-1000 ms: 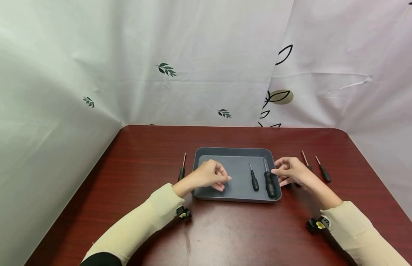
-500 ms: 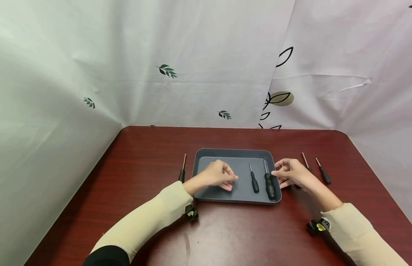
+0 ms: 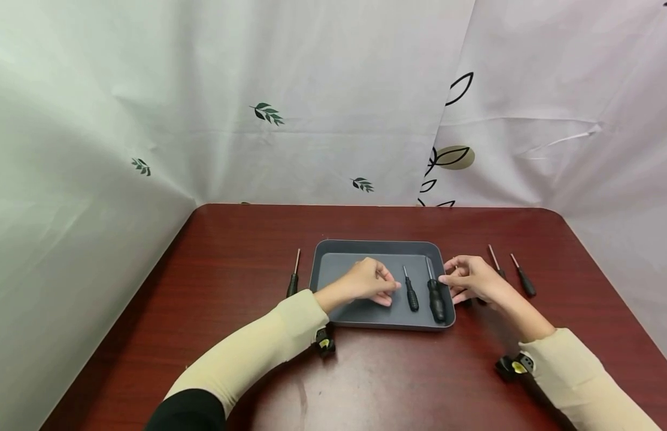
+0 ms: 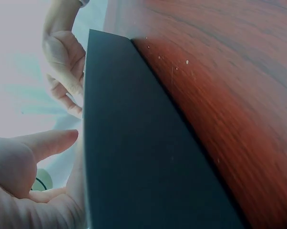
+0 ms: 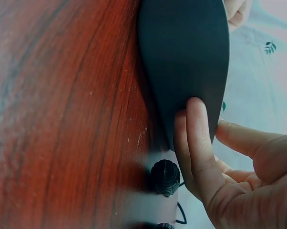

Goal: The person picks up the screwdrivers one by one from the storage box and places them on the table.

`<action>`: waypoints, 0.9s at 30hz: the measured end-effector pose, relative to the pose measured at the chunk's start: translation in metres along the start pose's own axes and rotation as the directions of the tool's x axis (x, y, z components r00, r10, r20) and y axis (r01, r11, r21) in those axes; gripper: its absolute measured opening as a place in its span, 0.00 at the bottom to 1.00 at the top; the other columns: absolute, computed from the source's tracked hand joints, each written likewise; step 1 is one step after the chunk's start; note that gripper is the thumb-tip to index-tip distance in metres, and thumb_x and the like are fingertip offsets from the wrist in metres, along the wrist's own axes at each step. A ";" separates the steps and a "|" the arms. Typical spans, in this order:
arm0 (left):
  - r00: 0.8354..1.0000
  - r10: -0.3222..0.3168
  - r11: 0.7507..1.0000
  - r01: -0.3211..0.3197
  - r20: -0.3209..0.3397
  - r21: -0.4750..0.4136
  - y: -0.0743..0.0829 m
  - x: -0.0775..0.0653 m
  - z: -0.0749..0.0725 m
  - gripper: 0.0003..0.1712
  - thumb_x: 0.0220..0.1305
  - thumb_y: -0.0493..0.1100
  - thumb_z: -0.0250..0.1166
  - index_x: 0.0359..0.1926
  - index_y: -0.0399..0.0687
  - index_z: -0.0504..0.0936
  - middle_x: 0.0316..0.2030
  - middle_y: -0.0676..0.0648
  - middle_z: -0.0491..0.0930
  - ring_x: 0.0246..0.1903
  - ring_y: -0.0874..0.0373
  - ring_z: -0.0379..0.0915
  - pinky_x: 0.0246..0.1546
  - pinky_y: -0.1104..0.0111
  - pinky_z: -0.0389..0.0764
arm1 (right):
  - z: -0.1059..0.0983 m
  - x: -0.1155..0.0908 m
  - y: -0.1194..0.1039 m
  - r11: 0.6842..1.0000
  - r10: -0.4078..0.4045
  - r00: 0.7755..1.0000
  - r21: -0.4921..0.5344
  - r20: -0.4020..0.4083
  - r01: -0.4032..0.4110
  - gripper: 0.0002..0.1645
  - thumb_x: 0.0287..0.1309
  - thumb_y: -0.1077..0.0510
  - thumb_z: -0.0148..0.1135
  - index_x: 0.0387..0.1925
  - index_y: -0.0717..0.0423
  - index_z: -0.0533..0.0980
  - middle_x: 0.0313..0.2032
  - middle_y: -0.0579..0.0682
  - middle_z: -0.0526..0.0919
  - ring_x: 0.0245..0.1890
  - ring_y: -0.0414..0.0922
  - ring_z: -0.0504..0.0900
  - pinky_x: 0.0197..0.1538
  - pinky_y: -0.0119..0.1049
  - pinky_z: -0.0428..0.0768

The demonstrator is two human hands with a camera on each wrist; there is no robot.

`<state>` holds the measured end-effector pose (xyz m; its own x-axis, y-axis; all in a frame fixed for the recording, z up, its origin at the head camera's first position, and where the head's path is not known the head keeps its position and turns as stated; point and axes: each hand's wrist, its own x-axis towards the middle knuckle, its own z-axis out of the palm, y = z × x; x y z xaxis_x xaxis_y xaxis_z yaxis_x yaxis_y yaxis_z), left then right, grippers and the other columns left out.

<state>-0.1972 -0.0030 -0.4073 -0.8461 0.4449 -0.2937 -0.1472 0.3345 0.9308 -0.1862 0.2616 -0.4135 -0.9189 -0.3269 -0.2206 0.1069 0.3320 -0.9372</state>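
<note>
A grey rectangular tray [image 3: 339,263] lies on the table. My right hand [image 3: 472,279] pinches its right rim; in the right wrist view, fingertips [image 5: 197,112] press the outside of the tray wall [image 5: 181,57] and the thumb reaches to the rim. Over the tray's middle hovers my left hand [image 3: 368,282], fingers loosely bent and holding nothing. The left wrist view shows its thumb [image 4: 57,143] apart from the other fingers, beside the tray wall [image 4: 124,133]. Inside the tray, right of my left fingertips, lie a small black screwdriver [image 3: 411,294] and a larger one [image 3: 436,301].
Left of the tray is a screwdriver [image 3: 293,282] on the red-brown table [image 3: 247,239]. Two more screwdrivers, one partly hidden [image 3: 496,263] and one fully visible [image 3: 525,281], lie right of it. A ribbed black handle [image 5: 165,177] is below the right fingers. White cloth [image 3: 312,143] hangs behind.
My left hand has moved to the right across the tray, toward the small screwdriver. My right hand stays at the tray's right rim, and the screwdrivers have not moved.
</note>
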 end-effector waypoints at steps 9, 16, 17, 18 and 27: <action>0.999 -0.007 1.000 0.008 -0.038 0.002 -0.002 0.006 0.009 0.06 0.63 0.33 0.70 0.32 0.34 0.82 0.28 0.34 0.85 0.18 0.58 0.81 0.26 0.67 0.87 | 0.000 0.000 0.001 1.000 -0.003 1.000 0.016 -0.002 0.003 0.27 0.68 0.67 0.60 0.58 0.82 0.61 0.26 0.50 0.79 0.23 0.43 0.79 0.30 0.42 0.88; 0.998 0.034 0.990 -0.026 -0.056 0.139 -0.003 0.010 0.015 0.08 0.65 0.40 0.70 0.34 0.37 0.84 0.20 0.43 0.84 0.18 0.57 0.83 0.25 0.70 0.86 | 0.000 0.000 0.003 1.000 -0.006 1.000 0.018 -0.011 0.006 0.26 0.67 0.67 0.60 0.57 0.82 0.61 0.25 0.50 0.79 0.23 0.43 0.79 0.30 0.42 0.88; 0.998 0.036 0.989 -0.028 -0.058 0.147 -0.003 0.010 0.016 0.09 0.65 0.40 0.70 0.35 0.37 0.84 0.19 0.44 0.84 0.18 0.57 0.83 0.25 0.70 0.86 | 0.000 0.000 0.003 1.000 -0.006 1.000 0.018 -0.011 0.006 0.27 0.67 0.67 0.60 0.57 0.82 0.61 0.25 0.50 0.79 0.23 0.43 0.79 0.30 0.42 0.88; 0.998 0.034 0.988 -0.025 -0.059 0.153 -0.003 0.011 0.017 0.09 0.65 0.40 0.70 0.35 0.37 0.83 0.19 0.44 0.84 0.18 0.57 0.83 0.25 0.70 0.86 | 0.000 0.000 0.003 1.000 -0.006 1.000 0.016 -0.011 0.007 0.27 0.68 0.67 0.60 0.57 0.82 0.61 0.25 0.50 0.79 0.23 0.43 0.79 0.30 0.42 0.88; 0.996 0.056 0.962 -0.035 -0.072 0.269 -0.001 0.014 0.027 0.12 0.65 0.43 0.70 0.40 0.36 0.84 0.20 0.47 0.84 0.18 0.59 0.83 0.27 0.73 0.85 | 0.000 0.001 0.002 1.000 -0.001 1.000 0.022 -0.014 0.001 0.27 0.67 0.66 0.60 0.58 0.81 0.61 0.26 0.50 0.79 0.23 0.43 0.79 0.30 0.42 0.88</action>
<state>-0.1946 0.0256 -0.4181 -0.8877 0.4018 -0.2247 0.0256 0.5303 0.8474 -0.1869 0.2621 -0.4158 -0.9242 -0.3148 -0.2162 0.1143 0.3122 -0.9431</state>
